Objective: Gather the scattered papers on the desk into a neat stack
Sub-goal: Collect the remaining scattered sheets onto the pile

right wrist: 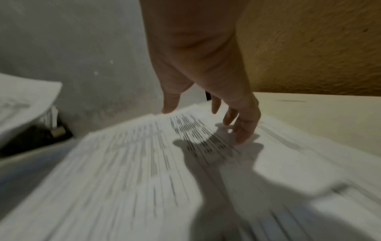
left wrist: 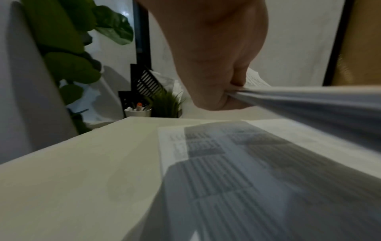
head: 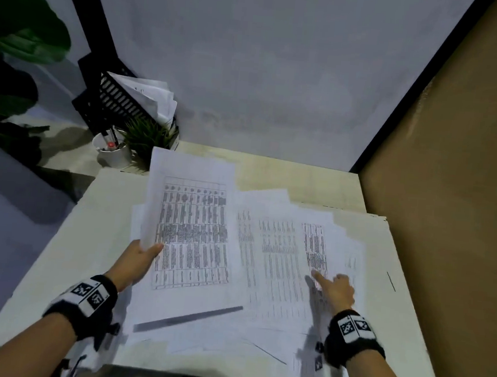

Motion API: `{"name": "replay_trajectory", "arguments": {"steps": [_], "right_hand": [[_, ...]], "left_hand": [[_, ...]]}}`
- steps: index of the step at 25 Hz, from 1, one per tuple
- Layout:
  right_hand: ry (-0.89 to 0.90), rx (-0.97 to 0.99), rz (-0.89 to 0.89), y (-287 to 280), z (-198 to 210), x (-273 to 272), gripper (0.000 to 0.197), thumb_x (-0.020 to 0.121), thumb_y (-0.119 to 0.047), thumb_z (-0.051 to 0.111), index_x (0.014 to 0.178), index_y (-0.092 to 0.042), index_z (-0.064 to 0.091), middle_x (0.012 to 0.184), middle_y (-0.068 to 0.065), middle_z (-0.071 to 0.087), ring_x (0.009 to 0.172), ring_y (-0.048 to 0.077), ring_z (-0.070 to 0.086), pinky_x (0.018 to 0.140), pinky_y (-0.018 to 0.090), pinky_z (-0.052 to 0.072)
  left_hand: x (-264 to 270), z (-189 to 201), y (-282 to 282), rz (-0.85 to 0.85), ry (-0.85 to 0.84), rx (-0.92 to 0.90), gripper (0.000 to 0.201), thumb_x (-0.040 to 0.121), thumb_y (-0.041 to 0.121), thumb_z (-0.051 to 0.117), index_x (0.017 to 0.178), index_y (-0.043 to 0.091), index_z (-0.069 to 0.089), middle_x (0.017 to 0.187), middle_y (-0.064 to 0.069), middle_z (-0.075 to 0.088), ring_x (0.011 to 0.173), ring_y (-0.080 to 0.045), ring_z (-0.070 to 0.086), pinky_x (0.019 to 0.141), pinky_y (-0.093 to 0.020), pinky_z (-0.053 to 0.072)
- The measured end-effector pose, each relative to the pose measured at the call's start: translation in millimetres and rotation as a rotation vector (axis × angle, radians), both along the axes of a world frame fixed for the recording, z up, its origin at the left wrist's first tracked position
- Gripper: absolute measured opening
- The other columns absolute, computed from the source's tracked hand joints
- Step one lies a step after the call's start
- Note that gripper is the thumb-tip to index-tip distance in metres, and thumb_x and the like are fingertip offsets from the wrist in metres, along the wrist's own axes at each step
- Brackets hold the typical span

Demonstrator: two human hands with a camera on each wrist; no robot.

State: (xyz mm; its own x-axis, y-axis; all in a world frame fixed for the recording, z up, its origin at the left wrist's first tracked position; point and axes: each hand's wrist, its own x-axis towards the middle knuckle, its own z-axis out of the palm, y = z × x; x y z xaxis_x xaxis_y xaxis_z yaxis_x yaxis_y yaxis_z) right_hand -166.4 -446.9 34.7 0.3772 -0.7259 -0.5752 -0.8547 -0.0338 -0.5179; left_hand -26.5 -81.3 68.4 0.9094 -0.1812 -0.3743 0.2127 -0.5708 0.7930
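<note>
Your left hand [head: 139, 258] pinches a lifted sheaf [head: 192, 228] by its near left edge, so a loose grip could let sheets fan out or slide free. Your right hand [head: 336, 290], well apart from it, presses spread fingers [right wrist: 243, 135] on the loose papers [head: 280, 259] still overlapping on the desk [head: 349, 330]; dragging them may crease them or push some off the far edge.

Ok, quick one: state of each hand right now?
Left hand: pinching a bundle of printed sheets, lifted off the desk.
Right hand: open, fingers reaching down onto the spread papers.
</note>
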Motion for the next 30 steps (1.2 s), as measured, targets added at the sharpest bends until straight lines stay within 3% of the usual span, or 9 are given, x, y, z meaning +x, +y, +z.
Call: {"name": "replay_trajectory", "arguments": {"steps": [5,8,9,12,14,17,20,24,30], "right_hand": [[0.067,-0.094,0.116,51.1,-15.0,14.5,0.097,0.067,-0.039,0.077,0.139,-0.004,0.023,0.141,0.021,0.028,0.127,0.042,0.034,0.096,0.054,0.04],[0.005,-0.031,0.118,70.9,-23.0,32.9,0.09,0.072,-0.024,0.077,0.138,0.0,0.022,0.134,0.024,0.043,0.118,0.04,0.05,0.093,0.049,0.048],[-0.019,-0.005,0.112,74.9,-23.3,36.3,0.087,0.073,-0.025,0.075,0.139,-0.001,0.022,0.131,0.023,0.049,0.115,0.038,0.054,0.092,0.047,0.049],[-0.045,0.017,0.162,95.1,-13.6,40.7,0.095,0.073,-0.043,0.07,0.143,-0.004,0.018,0.134,0.018,0.05,0.118,0.034,0.054,0.092,0.041,0.047],[-0.049,-0.039,0.205,117.7,-11.0,41.0,0.1,0.07,-0.045,0.072,0.144,-0.009,0.014,0.133,0.016,0.05,0.111,0.034,0.058,0.086,0.039,0.049],[-0.056,-0.127,0.327,157.1,-18.5,38.9,0.098,0.074,-0.029,0.072,0.145,-0.016,0.006,0.132,0.015,0.044,0.1,0.033,0.06,0.079,0.038,0.051],[-0.114,0.047,0.244,171.7,-25.6,41.3,0.085,0.08,0.001,0.063,0.145,-0.011,0.009,0.135,0.02,0.047,0.111,0.034,0.056,0.091,0.039,0.048],[-0.146,0.191,0.067,131.4,-16.1,39.9,0.083,0.074,0.003,0.071,0.142,0.0,0.024,0.145,0.023,0.037,0.132,0.034,0.04,0.105,0.036,0.037],[-0.007,0.19,0.094,52.3,-1.2,10.3,0.076,0.072,0.003,0.073,0.136,0.009,0.032,0.135,0.025,0.048,0.125,0.036,0.047,0.103,0.039,0.038]], "left_hand": [[-12.1,-14.5,23.2,0.126,0.061,0.0,0.047,0.091,0.032,0.048,0.12,-0.006,0.05,0.112,-0.023,0.063,0.104,-0.035,0.059,0.096,-0.041,0.041],[-18.3,-16.0,23.8,0.132,0.072,0.0,0.047,0.092,0.029,0.047,0.119,-0.009,0.048,0.079,-0.011,0.064,0.075,-0.026,0.058,0.086,-0.033,0.042],[-20.5,-15.0,23.0,0.157,0.09,-0.002,0.048,0.092,0.028,0.046,0.121,-0.011,0.045,0.079,-0.011,0.061,0.076,-0.026,0.056,0.085,-0.033,0.04],[-21.0,-21.5,26.9,0.206,0.112,-0.005,0.058,0.09,0.035,0.049,0.129,-0.006,0.036,0.122,-0.023,0.056,0.109,-0.034,0.053,0.097,-0.039,0.039],[-22.8,-22.0,28.4,0.198,0.11,-0.013,0.053,0.09,0.034,0.049,0.125,-0.005,0.043,0.118,-0.021,0.059,0.103,-0.033,0.055,0.092,-0.037,0.042],[-27.2,-18.1,25.6,0.225,0.103,-0.032,0.044,0.092,0.024,0.047,0.124,-0.005,0.044,0.109,-0.012,0.056,0.107,-0.031,0.054,0.094,-0.037,0.038],[-32.1,-13.7,31.9,0.237,0.095,-0.043,0.034,0.092,0.023,0.046,0.118,0.0,0.046,0.106,-0.013,0.057,0.1,-0.027,0.052,0.092,-0.036,0.039],[-30.6,-17.7,53.2,0.267,0.093,-0.05,0.041,0.092,0.025,0.048,0.121,-0.003,0.049,0.108,-0.017,0.06,0.099,-0.027,0.055,0.088,-0.034,0.039],[-30.5,-23.6,67.1,0.299,0.092,-0.039,0.042,0.091,0.027,0.049,0.12,-0.004,0.049,0.105,-0.016,0.06,0.096,-0.028,0.055,0.091,-0.037,0.04]]}}
